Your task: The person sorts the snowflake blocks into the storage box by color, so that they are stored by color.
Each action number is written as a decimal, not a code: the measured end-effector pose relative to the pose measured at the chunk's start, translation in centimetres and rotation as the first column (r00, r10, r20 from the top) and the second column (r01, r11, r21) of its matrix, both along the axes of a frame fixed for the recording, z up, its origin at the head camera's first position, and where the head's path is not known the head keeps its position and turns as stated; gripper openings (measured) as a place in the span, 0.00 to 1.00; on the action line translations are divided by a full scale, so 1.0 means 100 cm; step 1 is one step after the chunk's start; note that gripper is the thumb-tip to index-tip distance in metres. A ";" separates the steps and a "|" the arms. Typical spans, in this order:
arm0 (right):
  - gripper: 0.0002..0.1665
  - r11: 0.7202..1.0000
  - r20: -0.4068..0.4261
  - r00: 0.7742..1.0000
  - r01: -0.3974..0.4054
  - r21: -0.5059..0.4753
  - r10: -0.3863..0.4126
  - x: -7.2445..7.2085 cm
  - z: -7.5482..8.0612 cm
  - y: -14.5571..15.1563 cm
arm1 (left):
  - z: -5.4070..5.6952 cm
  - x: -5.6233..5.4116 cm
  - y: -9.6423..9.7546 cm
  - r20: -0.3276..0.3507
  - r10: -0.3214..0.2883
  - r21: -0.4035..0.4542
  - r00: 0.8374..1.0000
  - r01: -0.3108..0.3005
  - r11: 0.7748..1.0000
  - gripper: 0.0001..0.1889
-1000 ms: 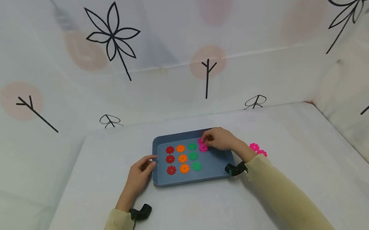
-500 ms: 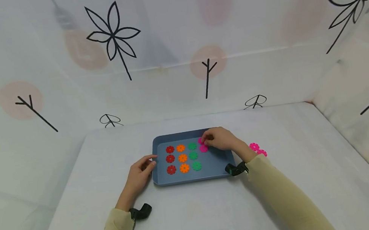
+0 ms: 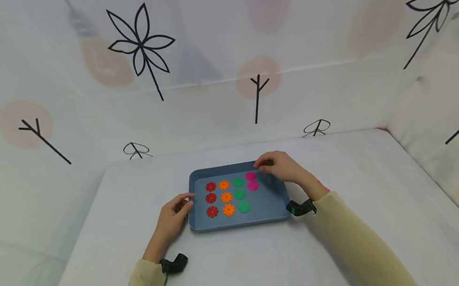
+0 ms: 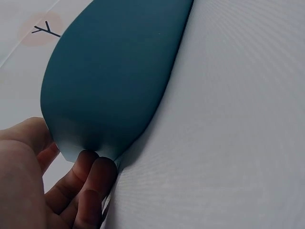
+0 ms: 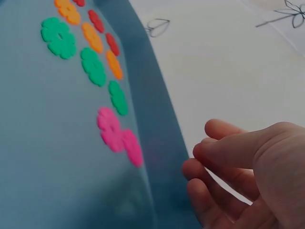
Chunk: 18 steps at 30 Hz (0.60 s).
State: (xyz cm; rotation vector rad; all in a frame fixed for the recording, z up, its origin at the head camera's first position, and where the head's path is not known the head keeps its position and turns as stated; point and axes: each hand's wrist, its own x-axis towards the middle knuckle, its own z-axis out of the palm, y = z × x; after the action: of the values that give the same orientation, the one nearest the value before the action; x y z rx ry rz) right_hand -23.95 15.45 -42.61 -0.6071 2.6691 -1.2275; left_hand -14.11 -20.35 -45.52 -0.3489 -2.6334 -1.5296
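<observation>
A blue-grey tray (image 3: pixel 268 207) lies on the white table. In it, flower-shaped plastic discs stand in colour columns: red discs (image 3: pixel 211 198), orange discs (image 3: pixel 226 197), green discs (image 3: pixel 239 194) and two pink discs (image 3: pixel 253 185). My left hand (image 3: pixel 173 218) holds the tray's left edge; in the left wrist view its curled fingers (image 4: pixel 97 174) meet the tray's end. Over the far right rim is my right hand (image 3: pixel 280 165), loosely bent and holding nothing. In the right wrist view the two pink discs (image 5: pixel 110 130) lie close together, apart from my fingertips.
More pink discs (image 3: pixel 325 188) lie on the table right of the tray, mostly hidden behind the right forearm. A black wrist camera (image 3: pixel 300 208) sits by the tray's right side. White cloth walls (image 3: pixel 209 112) with plant drawings stand behind and beside the table.
My right hand has let go of the pink discs and moved up and right, uncovering both. The left hand stays at the tray's edge.
</observation>
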 end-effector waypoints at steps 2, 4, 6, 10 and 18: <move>0.11 1.000 -0.015 1.000 0.020 -0.002 -0.020 0.001 0.002 0.007 | -0.004 -0.002 -0.001 0.001 0.003 -0.001 1.000 -0.003 1.000 0.14; 0.11 0.999 -0.030 0.999 0.038 -0.002 -0.038 0.001 0.003 0.015 | -0.015 -0.007 -0.005 -0.002 0.001 0.003 1.000 -0.001 1.000 0.14; 0.11 0.998 -0.044 0.997 0.058 -0.003 -0.058 0.001 0.002 0.025 | -0.027 -0.012 -0.009 0.003 0.005 0.003 1.000 -0.005 1.000 0.15; 0.11 0.994 -0.061 0.992 0.108 0.019 -0.107 0.003 0.001 0.047 | -0.039 -0.018 -0.014 0.003 0.008 0.003 1.000 -0.008 1.000 0.14; 0.12 0.983 -0.045 0.985 0.167 0.074 -0.164 0.014 -0.005 0.089 | -0.040 -0.018 -0.013 -0.008 0.006 -0.004 1.000 -0.006 1.000 0.14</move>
State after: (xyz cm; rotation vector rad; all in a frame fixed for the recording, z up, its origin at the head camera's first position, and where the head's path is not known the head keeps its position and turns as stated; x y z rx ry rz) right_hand -22.57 24.36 -43.09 -0.4083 2.8337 -1.1548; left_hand -15.88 -21.69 -49.48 -0.3460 -2.6292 -1.5186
